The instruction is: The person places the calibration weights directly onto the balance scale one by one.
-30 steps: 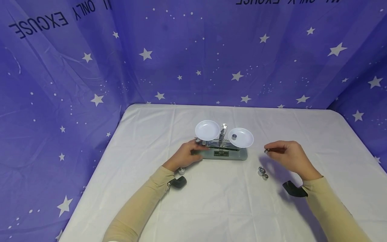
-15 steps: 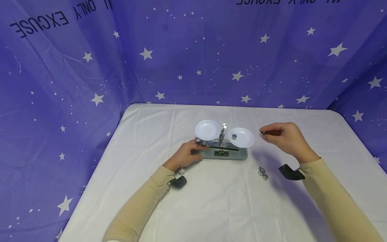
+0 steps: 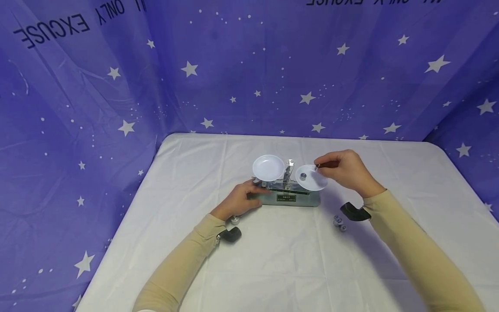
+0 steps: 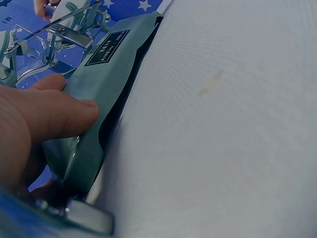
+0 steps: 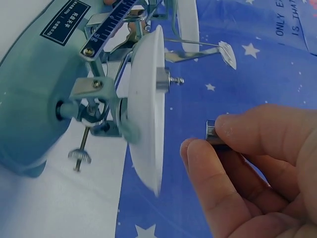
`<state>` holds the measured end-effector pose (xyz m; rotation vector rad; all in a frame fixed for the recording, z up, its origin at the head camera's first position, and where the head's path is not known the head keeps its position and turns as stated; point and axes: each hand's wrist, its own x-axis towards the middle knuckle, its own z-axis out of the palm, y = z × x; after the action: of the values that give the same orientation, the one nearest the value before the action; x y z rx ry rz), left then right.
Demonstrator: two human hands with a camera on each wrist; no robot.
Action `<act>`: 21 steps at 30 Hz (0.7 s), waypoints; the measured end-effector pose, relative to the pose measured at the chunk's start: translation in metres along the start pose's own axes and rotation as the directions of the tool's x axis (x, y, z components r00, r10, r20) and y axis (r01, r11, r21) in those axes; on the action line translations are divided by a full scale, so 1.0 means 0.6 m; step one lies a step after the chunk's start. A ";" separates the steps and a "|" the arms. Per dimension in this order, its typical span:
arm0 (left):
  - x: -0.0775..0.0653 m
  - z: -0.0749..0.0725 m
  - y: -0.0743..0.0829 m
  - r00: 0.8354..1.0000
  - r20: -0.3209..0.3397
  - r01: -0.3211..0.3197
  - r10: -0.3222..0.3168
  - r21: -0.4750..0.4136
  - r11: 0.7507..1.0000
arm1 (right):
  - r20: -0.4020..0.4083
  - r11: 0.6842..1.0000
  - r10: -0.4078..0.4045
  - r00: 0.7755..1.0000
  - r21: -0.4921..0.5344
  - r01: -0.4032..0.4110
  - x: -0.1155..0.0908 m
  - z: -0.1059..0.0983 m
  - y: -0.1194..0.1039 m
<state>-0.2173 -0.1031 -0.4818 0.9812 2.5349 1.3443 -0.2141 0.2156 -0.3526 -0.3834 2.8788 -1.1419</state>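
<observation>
A grey-green balance scale (image 3: 308, 199) with two white pans stands on the table. My left hand (image 3: 238, 200) grips the left end of its base, the thumb (image 4: 79, 119) lying on the front face. Over the right pan (image 3: 312, 183), my right hand (image 3: 347, 171) pinches a small metal weight (image 5: 211, 131) between thumb and fingers, apart from the pan in the right wrist view. One knobbed metal weight (image 5: 162, 79) rests in that pan. The left pan (image 3: 268, 168) has nothing in it and sits higher than the right.
Several small metal weights (image 3: 339, 222) stand on the white-clothed table (image 3: 273, 260), below the right forearm. Beside the left wrist is another metal weight (image 3: 235, 220), partly hidden. A purple star-patterned curtain (image 3: 249, 78) hangs behind and at the sides.
My right hand has risen and moved left with the pinched weight, from beside the scale to over the right pan. The left hand has stayed on the base.
</observation>
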 end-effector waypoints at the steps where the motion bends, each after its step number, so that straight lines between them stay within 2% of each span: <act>1: 0.000 0.000 0.000 1.000 0.001 0.002 -0.002 0.000 1.000 | 0.000 1.000 -0.008 1.000 -0.004 0.008 0.003 0.003 -0.001; 12: 0.002 0.000 0.003 1.000 0.001 0.015 -0.015 0.011 1.000 | 0.020 1.000 -0.005 1.000 0.006 0.005 0.021 0.031 -0.002; 21: 0.002 0.000 0.002 1.000 0.001 0.012 -0.012 0.008 1.000 | 0.028 1.000 -0.016 0.999 0.003 0.016 0.028 0.042 0.005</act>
<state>-0.2177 -0.1023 -0.4807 0.9658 2.5431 1.3314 -0.2281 0.1969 -0.3717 -0.4191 2.8550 -1.1330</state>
